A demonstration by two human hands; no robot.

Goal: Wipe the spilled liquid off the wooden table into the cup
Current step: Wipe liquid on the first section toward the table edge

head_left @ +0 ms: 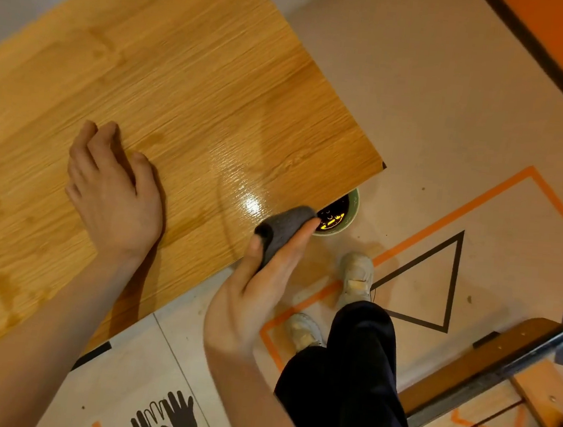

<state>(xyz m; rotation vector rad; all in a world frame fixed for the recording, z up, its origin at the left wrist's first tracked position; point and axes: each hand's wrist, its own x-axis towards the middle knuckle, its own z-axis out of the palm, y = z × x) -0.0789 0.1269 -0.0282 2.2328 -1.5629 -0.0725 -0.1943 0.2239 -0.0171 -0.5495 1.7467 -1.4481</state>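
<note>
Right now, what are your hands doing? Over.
Left hand flat on table. Right hand holds cloth at table edge, above cup. Nothing blocking.

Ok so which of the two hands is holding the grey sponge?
The right hand, at the table's near edge: it pinches the grey sponge between thumb and fingers beside the green cup. The left hand rests flat on the wood, holding nothing.

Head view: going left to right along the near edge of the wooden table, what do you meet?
Left hand flat on the wooden table → wet glossy patch → grey sponge held in the right hand → green cup below the table corner.
</note>
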